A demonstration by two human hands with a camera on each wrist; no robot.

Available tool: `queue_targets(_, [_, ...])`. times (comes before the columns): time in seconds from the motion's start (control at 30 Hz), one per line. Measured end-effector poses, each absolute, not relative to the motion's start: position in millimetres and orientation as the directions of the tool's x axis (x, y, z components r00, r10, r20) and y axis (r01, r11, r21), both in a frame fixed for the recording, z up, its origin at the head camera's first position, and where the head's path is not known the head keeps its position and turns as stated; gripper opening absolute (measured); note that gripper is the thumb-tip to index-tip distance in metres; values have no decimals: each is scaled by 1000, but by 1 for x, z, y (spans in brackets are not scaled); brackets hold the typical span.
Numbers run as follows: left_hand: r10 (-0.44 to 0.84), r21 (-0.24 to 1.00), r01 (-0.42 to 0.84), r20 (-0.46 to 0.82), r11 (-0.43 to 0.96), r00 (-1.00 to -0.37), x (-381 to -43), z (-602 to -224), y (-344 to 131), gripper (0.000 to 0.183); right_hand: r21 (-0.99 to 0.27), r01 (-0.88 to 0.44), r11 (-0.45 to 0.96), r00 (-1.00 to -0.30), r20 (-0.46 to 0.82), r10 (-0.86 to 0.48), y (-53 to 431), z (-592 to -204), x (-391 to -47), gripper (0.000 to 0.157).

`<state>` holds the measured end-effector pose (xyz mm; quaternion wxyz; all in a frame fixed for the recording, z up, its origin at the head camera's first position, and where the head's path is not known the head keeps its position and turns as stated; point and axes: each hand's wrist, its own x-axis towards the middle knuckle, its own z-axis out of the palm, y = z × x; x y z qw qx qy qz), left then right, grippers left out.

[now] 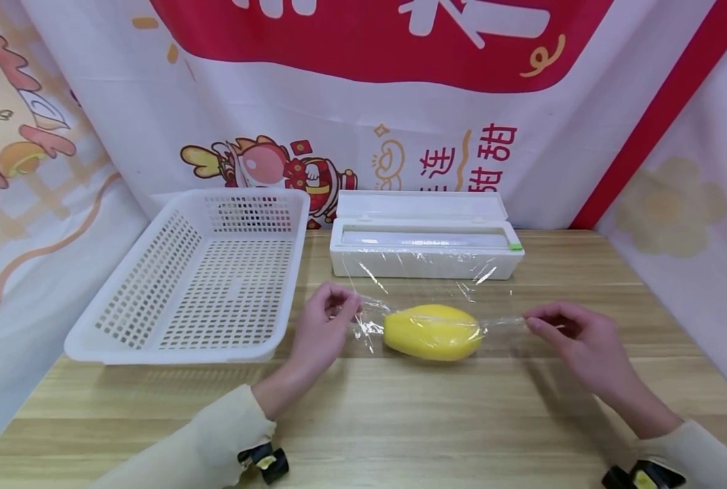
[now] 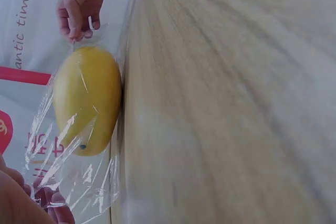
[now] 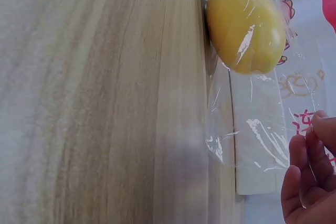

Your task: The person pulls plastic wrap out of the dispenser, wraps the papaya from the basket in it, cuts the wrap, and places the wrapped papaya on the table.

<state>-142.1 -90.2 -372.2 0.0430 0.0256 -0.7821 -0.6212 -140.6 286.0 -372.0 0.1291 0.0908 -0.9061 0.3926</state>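
Observation:
A yellow oval fruit (image 1: 433, 333) lies on its side on the table, with clear cling film (image 1: 369, 327) draped over it. My left hand (image 1: 322, 329) pinches the film just left of the fruit, between thumb and fingers. On the other side, my right hand (image 1: 580, 346) pinches the film's right edge, and the film is stretched toward it. Neither hand touches the fruit. In the left wrist view the fruit (image 2: 89, 98) has a small dark spot at its near end. The right wrist view shows loose film (image 3: 257, 129) hanging between the fruit and my right fingers.
Behind the fruit stands a white cling film box (image 1: 424, 265), its lid raised and a film roll inside. A white perforated basket (image 1: 229, 292) sits at the left. The wooden table (image 1: 437, 428) meets printed cloth (image 1: 363, 129) at the back and sides.

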Motion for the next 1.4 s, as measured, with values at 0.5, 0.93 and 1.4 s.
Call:
queue_targets(0.5, [-178,883,-214,-151,418,-972,-155,-388,-86,11,-720,-137,680,-989,61,-134,282,-396,-165,13])
queue_targets(0.93, [-110,814,-225,-196,536,-974,-157,-393,-87,6,-605,-120,787,-977,-70,-203,273,-400,-171,9])
queue_targets(1.4, [-33,756,-173,-196,632,-980,-159,-393,-85,12,-536,-140,833,-947,-174,-271,268,-393,-179,22])
